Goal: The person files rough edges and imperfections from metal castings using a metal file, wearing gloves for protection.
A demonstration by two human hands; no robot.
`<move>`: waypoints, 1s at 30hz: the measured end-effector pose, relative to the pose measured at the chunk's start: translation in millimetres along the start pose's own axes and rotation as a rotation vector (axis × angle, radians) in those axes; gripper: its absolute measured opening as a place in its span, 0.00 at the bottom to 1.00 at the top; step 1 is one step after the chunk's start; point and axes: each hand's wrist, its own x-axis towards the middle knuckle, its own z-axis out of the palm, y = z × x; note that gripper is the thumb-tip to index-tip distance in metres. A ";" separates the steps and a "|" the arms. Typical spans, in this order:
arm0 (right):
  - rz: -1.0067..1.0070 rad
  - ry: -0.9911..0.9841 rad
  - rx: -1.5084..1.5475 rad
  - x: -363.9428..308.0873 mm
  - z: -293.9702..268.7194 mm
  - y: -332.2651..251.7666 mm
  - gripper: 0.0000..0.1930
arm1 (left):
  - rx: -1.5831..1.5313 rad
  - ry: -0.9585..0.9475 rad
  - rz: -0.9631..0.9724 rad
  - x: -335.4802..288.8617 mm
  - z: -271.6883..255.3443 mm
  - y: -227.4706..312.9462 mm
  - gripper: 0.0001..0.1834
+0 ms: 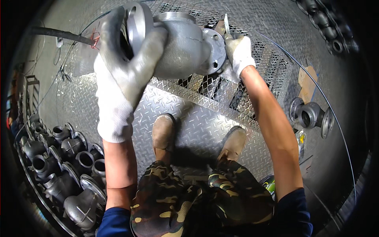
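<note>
A grey cast-metal valve body (179, 49) with round flanges is held up over the metal grating. My left hand (126, 59), in a white glove with a grey palm, grips its left flange, with the thumb on the near side and the fingers round the far side. My right hand (240, 50), gloved too, is closed beside the bolt-holed right flange (215, 51). From its fingers a thin pale stick-like tool (226, 23) points away from me; its lower part is hidden in the grip. I cannot tell whether the right hand touches the flange.
Several dark valve bodies (71, 158) crowd the lower left, and more (327, 23) lie at the far right. One flanged valve body (310, 114) sits apart on the right. Mesh grating (221, 96) adjoins the tread-plate floor (189, 114). A thin cable (316, 83) curves along the right.
</note>
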 end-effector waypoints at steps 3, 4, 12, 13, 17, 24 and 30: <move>-0.016 -0.020 0.290 1.2 3.2 6.6 0.14 | 0.044 0.054 -0.140 11.2 1.3 9.8 0.43; 0.119 -0.097 0.556 -0.9 1.5 3.8 0.13 | 0.038 0.062 -0.247 14.4 3.1 13.8 0.43; 0.109 -0.160 0.955 -4.6 42.7 45.5 0.14 | 0.081 -0.037 -0.031 5.9 -14.9 -21.1 0.38; 0.138 -0.171 1.061 -0.3 46.0 48.7 0.15 | 0.092 -0.057 -0.075 0.3 -14.5 -23.5 0.38; -0.098 -0.184 0.790 -3.8 57.5 25.5 0.14 | 0.050 0.092 -0.158 -22.2 -28.2 -20.8 0.37; 0.131 -0.138 0.897 -7.7 43.1 26.9 0.11 | -0.196 0.150 -0.349 -50.2 -22.4 -4.3 0.38; -0.655 -0.188 -0.796 8.9 -12.7 27.1 0.10 | 0.047 -0.002 -0.336 -33.6 -31.4 2.6 0.35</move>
